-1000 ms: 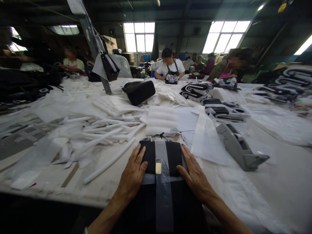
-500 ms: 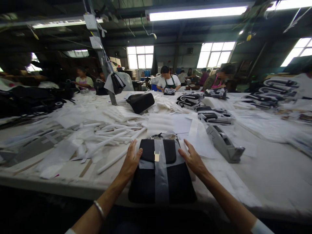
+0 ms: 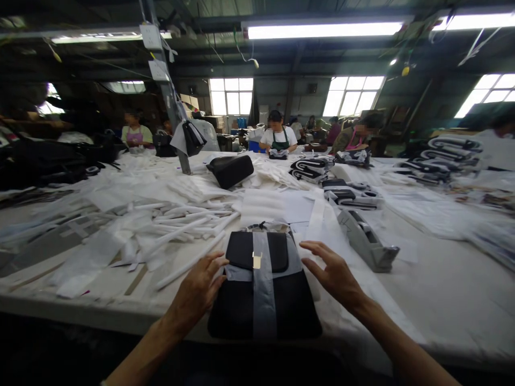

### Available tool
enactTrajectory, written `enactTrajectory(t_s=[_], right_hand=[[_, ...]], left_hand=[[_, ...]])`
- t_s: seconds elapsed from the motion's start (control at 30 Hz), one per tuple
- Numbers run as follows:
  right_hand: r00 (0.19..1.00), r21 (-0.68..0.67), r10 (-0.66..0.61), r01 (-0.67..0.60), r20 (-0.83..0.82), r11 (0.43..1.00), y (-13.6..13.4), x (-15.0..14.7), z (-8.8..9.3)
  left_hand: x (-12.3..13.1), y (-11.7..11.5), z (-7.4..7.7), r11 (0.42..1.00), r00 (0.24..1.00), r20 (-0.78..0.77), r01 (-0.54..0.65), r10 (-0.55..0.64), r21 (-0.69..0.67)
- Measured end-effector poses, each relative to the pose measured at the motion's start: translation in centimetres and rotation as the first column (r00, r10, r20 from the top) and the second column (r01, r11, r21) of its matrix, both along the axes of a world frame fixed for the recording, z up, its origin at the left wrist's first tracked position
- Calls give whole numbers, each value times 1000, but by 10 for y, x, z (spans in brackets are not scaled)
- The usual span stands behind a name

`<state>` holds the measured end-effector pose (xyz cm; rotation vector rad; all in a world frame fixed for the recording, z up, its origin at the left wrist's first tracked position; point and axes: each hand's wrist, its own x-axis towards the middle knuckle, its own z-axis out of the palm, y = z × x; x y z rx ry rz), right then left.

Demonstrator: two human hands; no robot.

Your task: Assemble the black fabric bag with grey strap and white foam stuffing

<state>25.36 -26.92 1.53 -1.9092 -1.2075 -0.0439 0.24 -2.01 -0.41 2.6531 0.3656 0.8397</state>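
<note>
A black handbag (image 3: 295, 303) lies flat at the near edge of the table, its flap turned away from me. Greyish wrapping runs down its middle and under the flap, and a gold-coloured clasp (image 3: 256, 260) shows on the strip. Along the bag's left edge is my left hand (image 3: 200, 284), fingers bent but apart, the fingertips at or very near its side. My right hand (image 3: 332, 271) hovers just off the right edge with fingers spread, holding nothing. Thin wrapped handles or straps (image 3: 261, 226) sit at the bag's far end.
White foam sticks and sheets (image 3: 181, 220) are heaped to the left. A grey tape dispenser (image 3: 370, 244) stands to the right. Farther back are another black bag (image 3: 231, 170), wrapped bundles (image 3: 311, 167) and a metal post (image 3: 171, 102). Several people work across the table.
My right hand has moved off the bag's right edge, leaving a gap. My left hand has slid nearer to me along the left side. The bag looks nearly unmoved.
</note>
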Motion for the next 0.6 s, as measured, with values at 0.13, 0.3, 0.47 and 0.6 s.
enactTrajectory(t_s=[0.13,0.3,0.47,0.6], right_hand=[[934,-266,276,-214,227,940,-4,-15,21],[816,-491,445,-235,370,839,16,-32,32],[708,-551,498,-182,502,814,39,-39,21],[636,-524,491,-155,595,837,47,-38,17]], left_hand=[[-5,-1,1,979,980,-150,152,-132,136],[0,7,-3,929,971,-169,216,-171,301],[6,6,-1,837,971,-142,239,-193,492],[10,10,-2,828,974,-113,228,-198,513]])
